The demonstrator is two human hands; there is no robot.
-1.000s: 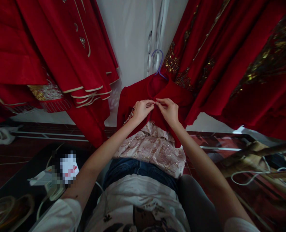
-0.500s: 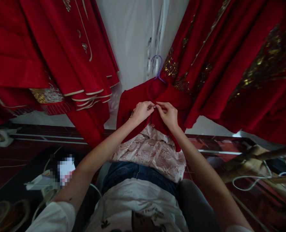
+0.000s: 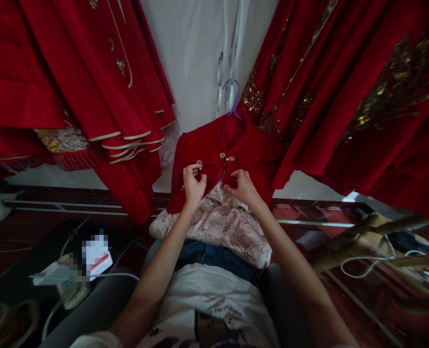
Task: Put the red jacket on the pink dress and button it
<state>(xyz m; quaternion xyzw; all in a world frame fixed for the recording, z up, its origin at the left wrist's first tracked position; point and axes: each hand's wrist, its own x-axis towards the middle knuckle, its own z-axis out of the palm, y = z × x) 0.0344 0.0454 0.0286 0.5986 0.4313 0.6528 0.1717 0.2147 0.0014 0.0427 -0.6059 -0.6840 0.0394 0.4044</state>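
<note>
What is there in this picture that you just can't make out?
In the head view:
The red jacket's lower front edge: covered by the left hand and right hand.
The white box at left: blurred out.
The hanging red gowns' tops: cut off by the upper edge.

White wall (image 3: 196, 58), glossy floor (image 3: 36, 212) (dark red), hanging red robes (image 3: 91, 82)

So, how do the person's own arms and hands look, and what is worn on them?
Both forearms are bare. The left hand and the right hand wear no gloves; no watch or ring shows. A white sleeve edge shows at the left upper arm.
</note>
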